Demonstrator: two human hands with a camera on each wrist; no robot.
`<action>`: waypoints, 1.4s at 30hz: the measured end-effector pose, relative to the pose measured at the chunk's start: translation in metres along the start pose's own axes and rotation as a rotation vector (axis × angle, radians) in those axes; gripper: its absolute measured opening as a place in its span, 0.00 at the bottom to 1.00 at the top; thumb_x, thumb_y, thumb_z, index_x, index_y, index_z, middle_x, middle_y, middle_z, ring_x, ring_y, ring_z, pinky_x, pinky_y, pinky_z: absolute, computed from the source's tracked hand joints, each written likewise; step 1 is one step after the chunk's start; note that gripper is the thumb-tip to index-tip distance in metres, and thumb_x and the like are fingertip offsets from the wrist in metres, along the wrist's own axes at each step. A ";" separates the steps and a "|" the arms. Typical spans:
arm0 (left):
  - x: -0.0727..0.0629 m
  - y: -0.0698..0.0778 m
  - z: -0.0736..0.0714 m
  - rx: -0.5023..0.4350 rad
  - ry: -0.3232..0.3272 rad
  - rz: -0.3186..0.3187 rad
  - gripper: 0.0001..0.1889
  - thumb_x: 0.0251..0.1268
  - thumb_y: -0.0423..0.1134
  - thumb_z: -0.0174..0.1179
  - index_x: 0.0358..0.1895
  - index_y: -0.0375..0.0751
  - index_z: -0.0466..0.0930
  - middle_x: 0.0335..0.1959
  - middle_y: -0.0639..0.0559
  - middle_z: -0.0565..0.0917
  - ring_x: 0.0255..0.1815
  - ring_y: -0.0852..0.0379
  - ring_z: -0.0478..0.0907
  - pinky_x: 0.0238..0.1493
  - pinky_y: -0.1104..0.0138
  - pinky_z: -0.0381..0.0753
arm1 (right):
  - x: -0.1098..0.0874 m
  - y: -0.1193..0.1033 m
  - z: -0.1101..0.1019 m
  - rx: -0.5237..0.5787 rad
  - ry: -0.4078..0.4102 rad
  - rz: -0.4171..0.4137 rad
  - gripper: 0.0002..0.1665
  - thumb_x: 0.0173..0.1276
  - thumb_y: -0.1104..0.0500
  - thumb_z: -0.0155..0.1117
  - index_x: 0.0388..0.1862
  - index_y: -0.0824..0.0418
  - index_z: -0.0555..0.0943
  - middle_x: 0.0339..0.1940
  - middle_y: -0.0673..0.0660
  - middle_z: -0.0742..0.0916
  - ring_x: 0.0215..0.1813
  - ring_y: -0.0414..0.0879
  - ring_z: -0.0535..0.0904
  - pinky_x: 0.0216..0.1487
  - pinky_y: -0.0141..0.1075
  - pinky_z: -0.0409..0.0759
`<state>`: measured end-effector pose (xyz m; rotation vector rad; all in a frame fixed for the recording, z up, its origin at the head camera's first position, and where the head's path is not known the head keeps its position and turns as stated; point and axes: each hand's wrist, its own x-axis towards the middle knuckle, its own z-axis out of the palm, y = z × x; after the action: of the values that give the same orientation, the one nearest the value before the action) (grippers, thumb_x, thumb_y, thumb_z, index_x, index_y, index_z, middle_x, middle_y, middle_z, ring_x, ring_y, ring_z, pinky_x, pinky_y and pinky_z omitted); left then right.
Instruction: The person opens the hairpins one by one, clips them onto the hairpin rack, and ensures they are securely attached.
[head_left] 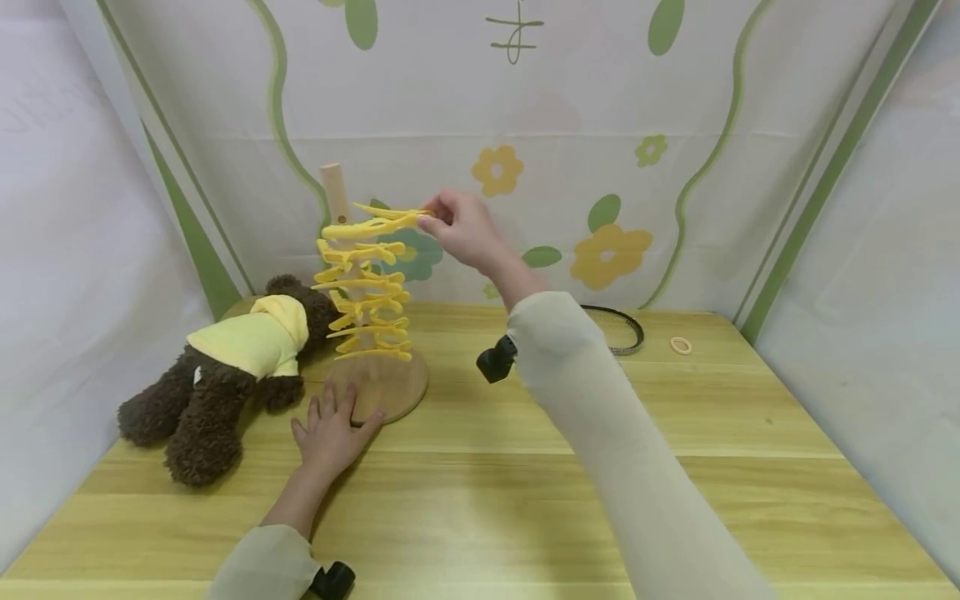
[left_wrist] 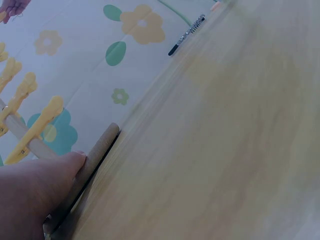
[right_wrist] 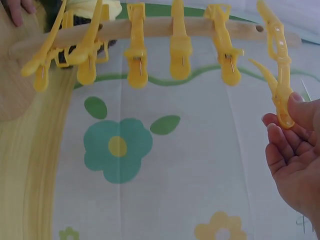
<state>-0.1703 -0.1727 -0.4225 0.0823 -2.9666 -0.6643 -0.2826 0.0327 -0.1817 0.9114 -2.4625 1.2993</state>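
Observation:
A wooden post (head_left: 334, 193) stands on a round wooden base (head_left: 401, 379), with several yellow plastic clothes pegs (head_left: 367, 283) clipped along it. Near the top, my right hand (head_left: 468, 229) pinches the end of the uppermost clothes peg (right_wrist: 283, 75) between thumb and fingers. The far end of this peg overlaps the post in the right wrist view; whether it grips the wood I cannot tell. My left hand (head_left: 330, 433) rests on the near edge of the base with its fingers spread. In the left wrist view its thumb (left_wrist: 67, 167) touches the base's rim.
A brown teddy bear (head_left: 247, 342) in a yellow hoodie lies left of the post, close to it. Behind my right forearm, a black-rimmed hoop (head_left: 633, 329) and a small light ring (head_left: 680, 345) lie towards the table's back. A printed cloth wall (head_left: 570, 100) encloses the table (head_left: 675, 483).

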 end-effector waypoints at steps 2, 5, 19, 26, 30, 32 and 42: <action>0.000 0.000 0.000 0.000 -0.002 -0.001 0.43 0.53 0.67 0.41 0.65 0.37 0.52 0.65 0.32 0.41 0.60 0.29 0.37 0.47 0.34 0.30 | 0.002 -0.004 0.006 -0.012 0.009 -0.009 0.09 0.62 0.59 0.55 0.35 0.64 0.76 0.25 0.56 0.77 0.24 0.45 0.67 0.25 0.30 0.66; 0.000 0.001 0.000 0.004 0.001 0.001 0.43 0.53 0.67 0.41 0.65 0.37 0.53 0.65 0.32 0.41 0.60 0.29 0.38 0.47 0.34 0.31 | 0.004 -0.009 0.013 -0.027 0.026 -0.021 0.09 0.62 0.59 0.55 0.34 0.65 0.77 0.24 0.55 0.77 0.24 0.44 0.68 0.26 0.30 0.66; -0.003 0.000 -0.005 0.000 -0.006 -0.009 0.43 0.53 0.68 0.41 0.65 0.37 0.52 0.65 0.32 0.41 0.60 0.29 0.37 0.47 0.34 0.31 | 0.012 -0.027 0.038 -0.025 0.014 0.068 0.09 0.61 0.57 0.56 0.34 0.63 0.77 0.26 0.53 0.77 0.26 0.43 0.69 0.27 0.29 0.67; -0.003 0.000 -0.004 0.015 -0.001 -0.007 0.43 0.53 0.67 0.41 0.65 0.38 0.52 0.65 0.32 0.41 0.60 0.29 0.38 0.47 0.34 0.32 | 0.012 -0.027 0.041 -0.009 0.012 0.088 0.10 0.60 0.57 0.57 0.36 0.63 0.76 0.27 0.53 0.77 0.28 0.43 0.70 0.29 0.28 0.68; -0.002 0.001 -0.004 0.011 -0.001 -0.002 0.43 0.53 0.67 0.41 0.65 0.38 0.52 0.65 0.32 0.41 0.60 0.29 0.38 0.47 0.34 0.32 | 0.010 -0.026 0.040 0.027 0.016 0.104 0.12 0.59 0.57 0.59 0.38 0.64 0.75 0.28 0.54 0.79 0.30 0.42 0.73 0.29 0.27 0.71; -0.002 0.001 -0.003 0.013 -0.003 -0.002 0.43 0.53 0.68 0.41 0.65 0.38 0.52 0.65 0.32 0.41 0.60 0.29 0.38 0.47 0.34 0.32 | 0.010 -0.025 0.040 0.052 0.019 0.117 0.12 0.59 0.57 0.59 0.39 0.65 0.75 0.30 0.54 0.79 0.31 0.42 0.74 0.29 0.27 0.72; -0.001 0.000 -0.002 0.021 -0.007 0.009 0.44 0.54 0.68 0.40 0.65 0.37 0.52 0.65 0.32 0.40 0.60 0.28 0.38 0.47 0.34 0.32 | 0.006 -0.022 0.038 0.092 0.010 0.125 0.21 0.59 0.54 0.59 0.48 0.63 0.73 0.38 0.52 0.78 0.36 0.40 0.74 0.33 0.27 0.72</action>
<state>-0.1692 -0.1735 -0.4206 0.0690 -2.9791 -0.6338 -0.2699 -0.0092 -0.1865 0.7803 -2.5061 1.4647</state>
